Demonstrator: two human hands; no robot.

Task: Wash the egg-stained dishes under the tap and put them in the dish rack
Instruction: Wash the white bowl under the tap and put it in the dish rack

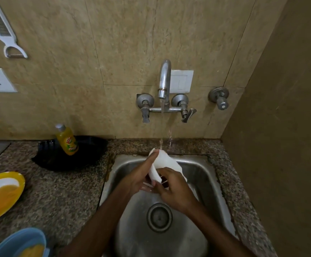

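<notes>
Head view gives us the steel sink (204,175) first, with a round drain (159,217) in its floor and both of our hands above the basin. On the speckled counter (67,191) to the left, a yellow plate (6,204) carries a white smear and a pool of orange-yellow egg. Nearer to us, a blue bowl (26,236) has yellow egg residue in its bottom. Further back, against the wall, a black tray (80,158) holds a yellow bottle of dish soap (67,140), standing tilted.

The tap (164,80) is running, and its water (161,108) falls onto the upper edge of the white dish (166,160), which we hold tilted over the back half of the sink.

Our left hand (139,177) grips the dish from the left side: the thumb (153,156) lies straight up along its outer face to the top rim, while the other fingers are tucked underneath, mostly hidden. Our right hand (175,188) is at the lower end, its fingers curled over the dish's bottom edge, with the fingertips close to those of the left hand. The dish thus sits between the two hands, its upper part clear of the fingers and under the stream.
</notes>
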